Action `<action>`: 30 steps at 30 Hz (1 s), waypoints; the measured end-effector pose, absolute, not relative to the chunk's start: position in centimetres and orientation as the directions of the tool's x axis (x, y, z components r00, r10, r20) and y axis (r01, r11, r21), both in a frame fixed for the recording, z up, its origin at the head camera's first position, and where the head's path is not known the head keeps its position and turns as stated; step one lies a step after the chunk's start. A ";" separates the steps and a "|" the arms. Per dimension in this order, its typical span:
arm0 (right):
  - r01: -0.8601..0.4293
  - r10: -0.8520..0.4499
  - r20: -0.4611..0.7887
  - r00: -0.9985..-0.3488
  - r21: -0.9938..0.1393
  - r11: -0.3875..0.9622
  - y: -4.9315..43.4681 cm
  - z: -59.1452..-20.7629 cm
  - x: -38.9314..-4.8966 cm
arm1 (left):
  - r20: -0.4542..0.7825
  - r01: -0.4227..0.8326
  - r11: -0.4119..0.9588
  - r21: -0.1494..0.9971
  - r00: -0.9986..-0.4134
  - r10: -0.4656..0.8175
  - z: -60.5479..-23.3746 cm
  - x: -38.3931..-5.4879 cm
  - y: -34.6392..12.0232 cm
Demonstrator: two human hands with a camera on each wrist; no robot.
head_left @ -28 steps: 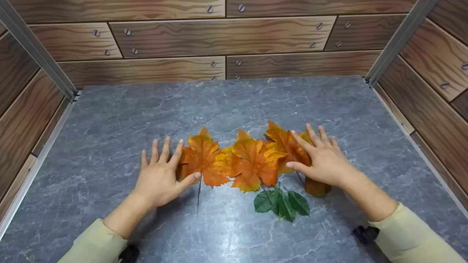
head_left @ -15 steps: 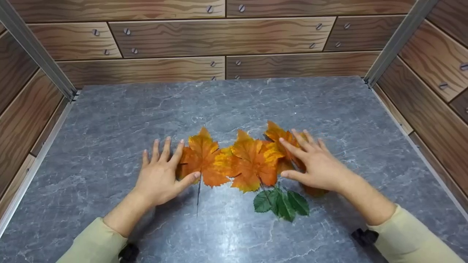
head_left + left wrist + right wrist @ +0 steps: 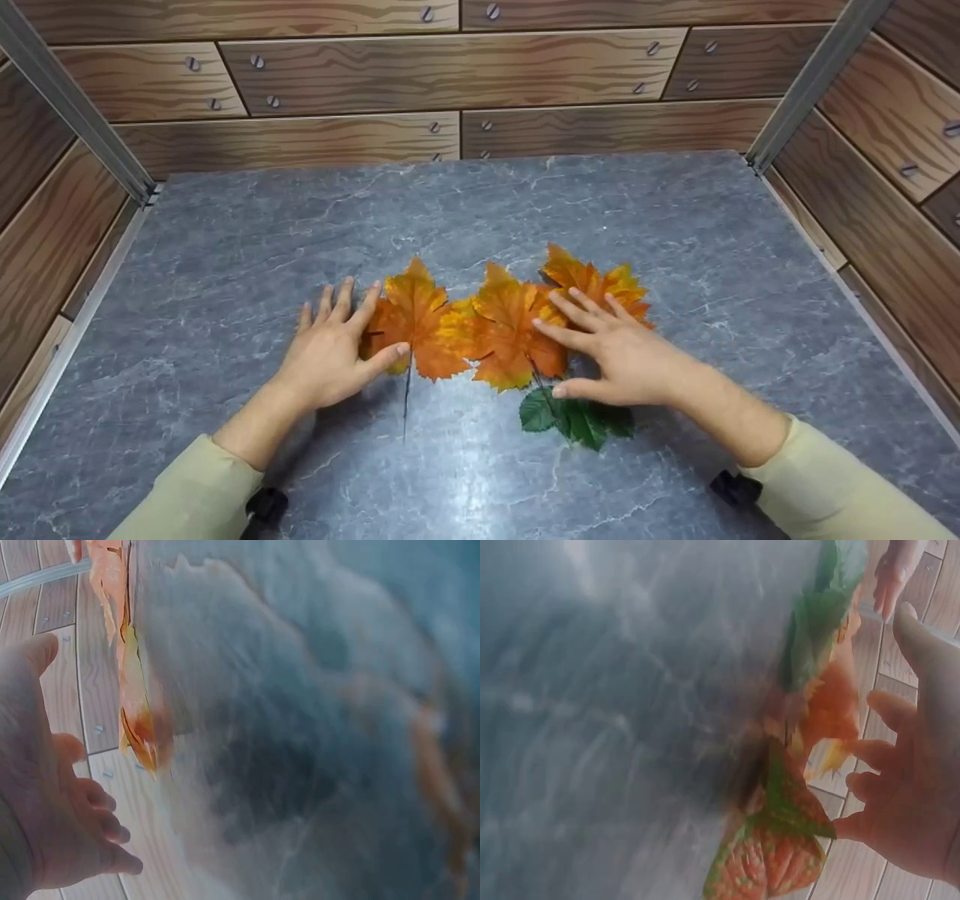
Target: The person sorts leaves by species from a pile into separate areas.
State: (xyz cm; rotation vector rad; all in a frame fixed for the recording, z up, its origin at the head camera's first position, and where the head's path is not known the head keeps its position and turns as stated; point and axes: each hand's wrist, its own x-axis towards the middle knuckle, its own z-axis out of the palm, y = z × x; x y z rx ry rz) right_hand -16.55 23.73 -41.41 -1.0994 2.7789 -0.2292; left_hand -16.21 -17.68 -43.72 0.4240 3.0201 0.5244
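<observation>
Across the grey marbled desk (image 3: 375,217), spread hands among orange maple leaves (image 3: 510,330)

Head view: the left hand (image 3: 332,354) lies splayed at the leftmost leaf (image 3: 422,326); the right hand (image 3: 630,360), also splayed, overlaps the middle and right ones and partly hides a green leaf cluster (image 3: 581,426), contact unclear. Left wrist view: the left hand extends beside an orange leaf edge (image 3: 142,727). Right wrist view: the right hand extends by a mottled red-green leaf (image 3: 757,859).

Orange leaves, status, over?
Left hand spread, gripping nothing. Right hand likewise. Orange leaves roughly in a row. Head view: right hand partly hides green leaves.
</observation>
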 end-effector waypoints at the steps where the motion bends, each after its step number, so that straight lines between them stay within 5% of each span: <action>1: -0.672 -0.694 -0.082 -0.715 -0.196 0.714 23.6 -41.5 -16.6 | -0.007 0.260 0.902 0.345 -0.960 0.280 -43.7 -16.3 -17.7; 18: -0.638 -0.685 -0.246 -0.685 -0.251 0.728 23.1 -42.7 -17.1 | -0.067 0.252 0.811 0.527 -0.939 0.336 -44.2 -17.7 -18.6; 30: -0.618 -0.679 -0.260 -0.686 -0.283 0.733 23.1 -42.8 -17.3 | -0.047 0.296 0.790 0.537 -0.924 0.378 -44.7 -17.8 -18.3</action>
